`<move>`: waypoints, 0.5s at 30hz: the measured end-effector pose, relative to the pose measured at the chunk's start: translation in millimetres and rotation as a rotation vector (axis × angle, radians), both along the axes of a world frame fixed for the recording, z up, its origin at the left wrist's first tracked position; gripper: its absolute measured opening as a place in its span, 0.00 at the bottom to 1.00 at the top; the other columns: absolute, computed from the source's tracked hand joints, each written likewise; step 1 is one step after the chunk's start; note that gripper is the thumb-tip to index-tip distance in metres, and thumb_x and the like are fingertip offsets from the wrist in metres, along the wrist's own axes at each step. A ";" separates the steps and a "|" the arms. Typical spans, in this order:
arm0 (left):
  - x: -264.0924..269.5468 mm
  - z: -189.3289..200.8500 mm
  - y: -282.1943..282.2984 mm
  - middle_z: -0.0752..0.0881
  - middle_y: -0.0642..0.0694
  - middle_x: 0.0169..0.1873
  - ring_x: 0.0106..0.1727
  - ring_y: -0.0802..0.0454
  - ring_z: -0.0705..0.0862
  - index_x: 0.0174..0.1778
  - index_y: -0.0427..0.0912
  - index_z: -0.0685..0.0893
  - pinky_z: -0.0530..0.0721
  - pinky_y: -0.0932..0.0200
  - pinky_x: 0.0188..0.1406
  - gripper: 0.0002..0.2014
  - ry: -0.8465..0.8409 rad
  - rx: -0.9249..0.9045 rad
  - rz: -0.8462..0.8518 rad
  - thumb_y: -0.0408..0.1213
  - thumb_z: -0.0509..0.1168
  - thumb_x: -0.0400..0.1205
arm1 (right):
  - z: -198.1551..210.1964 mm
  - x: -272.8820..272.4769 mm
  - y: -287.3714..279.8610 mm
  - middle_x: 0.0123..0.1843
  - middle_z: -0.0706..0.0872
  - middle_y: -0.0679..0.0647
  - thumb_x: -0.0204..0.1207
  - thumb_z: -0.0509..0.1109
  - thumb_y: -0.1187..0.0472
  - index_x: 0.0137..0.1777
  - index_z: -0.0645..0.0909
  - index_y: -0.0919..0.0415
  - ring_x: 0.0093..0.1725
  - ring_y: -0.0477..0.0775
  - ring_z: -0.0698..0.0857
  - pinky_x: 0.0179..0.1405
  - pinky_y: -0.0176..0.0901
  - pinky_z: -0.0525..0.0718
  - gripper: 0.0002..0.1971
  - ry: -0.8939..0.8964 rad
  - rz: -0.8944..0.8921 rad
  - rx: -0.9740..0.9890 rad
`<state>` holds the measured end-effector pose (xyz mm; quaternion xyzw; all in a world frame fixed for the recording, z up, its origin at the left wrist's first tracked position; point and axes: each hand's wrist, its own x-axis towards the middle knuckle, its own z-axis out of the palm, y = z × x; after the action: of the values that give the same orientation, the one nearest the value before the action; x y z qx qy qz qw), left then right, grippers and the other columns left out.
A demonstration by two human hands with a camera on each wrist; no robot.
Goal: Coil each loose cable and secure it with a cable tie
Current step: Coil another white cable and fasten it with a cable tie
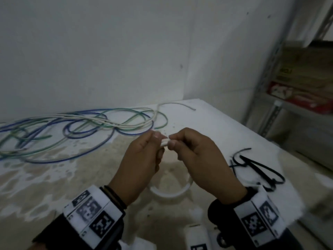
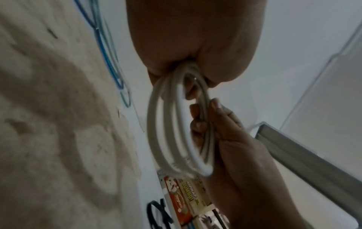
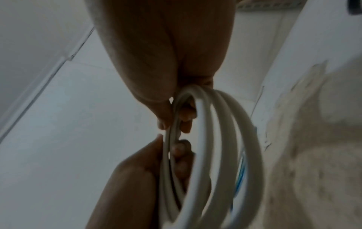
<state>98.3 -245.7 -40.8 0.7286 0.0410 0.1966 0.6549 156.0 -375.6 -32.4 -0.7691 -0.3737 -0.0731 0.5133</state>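
A white cable coil (image 1: 170, 193) hangs in several loops over the stained white table (image 1: 54, 186), held at its top by both hands. My left hand (image 1: 155, 141) and right hand (image 1: 173, 142) meet thumb to thumb and pinch the bunched strands. In the left wrist view the coil (image 2: 162, 131) runs from my left hand (image 2: 176, 68) into the curled fingers of my right hand (image 2: 201, 117). The right wrist view shows the same coil (image 3: 225, 139) between my right hand (image 3: 176, 117) and left hand (image 3: 172, 148). Black cable ties (image 1: 259, 170) lie on the table to the right.
Loose blue, green and white cables (image 1: 81, 127) sprawl across the back left of the table against the wall. A metal shelf (image 1: 270, 73) with cardboard boxes (image 1: 302, 76) stands beyond the table's right edge. White marker-tagged devices (image 1: 196, 237) sit at the near edge.
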 end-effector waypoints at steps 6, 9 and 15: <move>-1.3 -21.4 1.7 0.81 0.46 0.30 0.35 0.55 0.79 0.36 0.39 0.81 0.72 0.63 0.32 0.16 0.044 0.605 0.044 0.39 0.56 0.86 | -7.2 9.5 -13.8 0.29 0.82 0.39 0.77 0.71 0.57 0.40 0.85 0.51 0.33 0.37 0.81 0.34 0.27 0.73 0.05 0.077 0.095 -0.311; -5.6 -20.0 -2.8 0.85 0.44 0.31 0.30 0.49 0.82 0.43 0.35 0.81 0.80 0.57 0.31 0.13 0.134 0.237 -0.078 0.36 0.55 0.88 | -9.3 10.0 -11.8 0.34 0.85 0.46 0.77 0.71 0.56 0.40 0.85 0.55 0.34 0.41 0.81 0.36 0.34 0.77 0.06 0.079 0.070 -0.240; -8.1 -14.9 -2.0 0.73 0.49 0.24 0.19 0.59 0.64 0.48 0.36 0.79 0.66 0.67 0.14 0.10 0.274 -0.362 -0.181 0.35 0.54 0.87 | -21.3 4.7 -1.3 0.30 0.82 0.44 0.77 0.71 0.57 0.41 0.84 0.57 0.33 0.41 0.81 0.32 0.29 0.73 0.06 0.121 -0.049 -0.109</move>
<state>90.1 -247.7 -55.7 0.6198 0.0987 0.0258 0.7781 160.7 -376.8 -53.8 -0.8079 -0.3266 -0.0185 0.4903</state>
